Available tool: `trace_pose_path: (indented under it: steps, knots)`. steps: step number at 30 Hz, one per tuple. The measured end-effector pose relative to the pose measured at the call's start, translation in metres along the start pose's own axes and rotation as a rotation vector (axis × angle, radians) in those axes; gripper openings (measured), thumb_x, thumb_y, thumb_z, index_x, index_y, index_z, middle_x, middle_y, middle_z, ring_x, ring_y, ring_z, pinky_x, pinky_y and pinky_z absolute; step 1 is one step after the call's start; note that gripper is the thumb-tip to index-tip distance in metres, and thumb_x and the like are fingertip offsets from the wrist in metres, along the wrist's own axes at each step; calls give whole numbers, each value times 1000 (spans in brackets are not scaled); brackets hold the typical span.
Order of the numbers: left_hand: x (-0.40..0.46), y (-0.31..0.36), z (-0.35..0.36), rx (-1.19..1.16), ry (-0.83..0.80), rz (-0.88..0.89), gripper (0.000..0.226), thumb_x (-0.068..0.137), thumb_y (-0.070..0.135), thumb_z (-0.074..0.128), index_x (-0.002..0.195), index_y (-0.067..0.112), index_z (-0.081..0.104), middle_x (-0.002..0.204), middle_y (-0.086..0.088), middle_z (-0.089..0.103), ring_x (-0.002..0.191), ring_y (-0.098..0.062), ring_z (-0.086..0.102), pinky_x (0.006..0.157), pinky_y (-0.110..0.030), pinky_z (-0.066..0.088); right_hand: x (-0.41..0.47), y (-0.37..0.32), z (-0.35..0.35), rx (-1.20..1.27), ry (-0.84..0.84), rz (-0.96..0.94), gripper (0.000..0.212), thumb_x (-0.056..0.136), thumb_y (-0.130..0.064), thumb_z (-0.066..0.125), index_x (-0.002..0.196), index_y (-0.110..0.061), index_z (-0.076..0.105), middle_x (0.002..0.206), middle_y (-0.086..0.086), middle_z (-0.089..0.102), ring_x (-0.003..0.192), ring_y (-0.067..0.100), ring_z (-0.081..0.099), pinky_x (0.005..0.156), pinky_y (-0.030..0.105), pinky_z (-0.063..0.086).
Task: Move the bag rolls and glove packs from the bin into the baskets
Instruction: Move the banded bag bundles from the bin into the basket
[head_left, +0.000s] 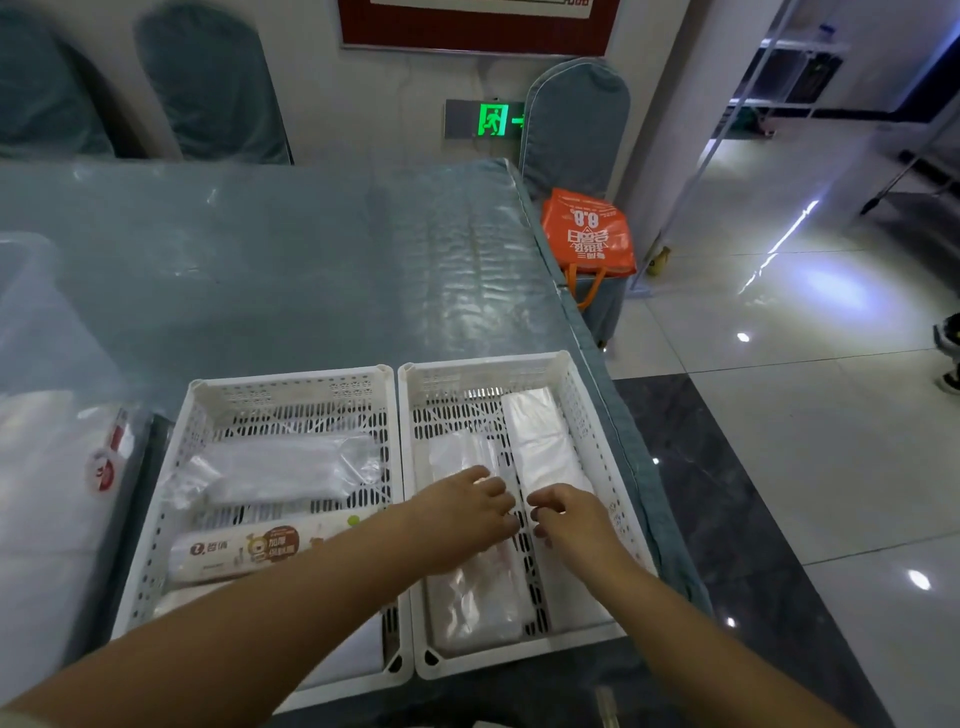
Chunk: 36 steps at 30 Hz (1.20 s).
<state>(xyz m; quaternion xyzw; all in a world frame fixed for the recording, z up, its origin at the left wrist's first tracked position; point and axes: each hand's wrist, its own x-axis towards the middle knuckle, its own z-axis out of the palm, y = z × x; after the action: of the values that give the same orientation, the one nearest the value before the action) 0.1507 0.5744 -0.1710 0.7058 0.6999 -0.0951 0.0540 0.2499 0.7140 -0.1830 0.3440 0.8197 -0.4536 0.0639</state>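
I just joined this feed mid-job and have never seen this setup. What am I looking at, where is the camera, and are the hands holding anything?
There is no machine here: a person works with bare hands, and the one camera sits on their head, looking down. Two white baskets stand side by side on a table. The left basket holds a clear pack and a printed roll. The right basket holds two clear packs lying lengthwise. Both hands are over the right basket: the left hand rests on the left pack, the right hand hovers beside it with fingers curled. Neither visibly grips anything. The bin is at the far left.
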Motion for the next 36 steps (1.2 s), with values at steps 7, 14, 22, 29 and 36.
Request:
trace_pose_path:
  steps: [7,14,22,29,36]
  knots:
    - [-14,-42,9,-155,-15,-302,84,74,3,58,143,34,21,155,-7,17,140,-26,16,113,-49,13,-10,-5,30,-249,-136,-144,19,88,-15,51,99,-14,66,101,3,66,88,14,60,81,27,50]
    - [-14,-39,23,-209,-73,-292,65,82,19,60,138,35,32,155,-4,21,140,-26,16,108,-48,22,-9,-6,36,-298,-147,-195,15,89,-15,50,95,-15,64,98,2,62,84,12,58,76,23,49]
    - [-21,-48,14,-307,-21,-475,83,78,17,63,145,27,16,155,-8,18,141,-26,14,114,-43,10,4,-8,32,-252,-100,-219,17,91,-16,51,93,-18,67,97,-1,65,77,5,56,67,15,45]
    - [-78,-55,-63,-284,299,-717,47,79,18,61,124,28,53,118,5,64,111,-17,54,97,-35,40,13,-80,21,-207,4,-446,18,89,-15,53,98,-25,65,98,-10,67,85,5,60,74,22,48]
    - [-228,-30,-130,-289,592,-1007,35,79,24,69,113,24,64,109,3,68,100,-17,59,83,-25,35,-27,-203,45,-164,71,-943,16,85,-15,60,93,-25,69,83,-14,66,75,7,61,70,23,48]
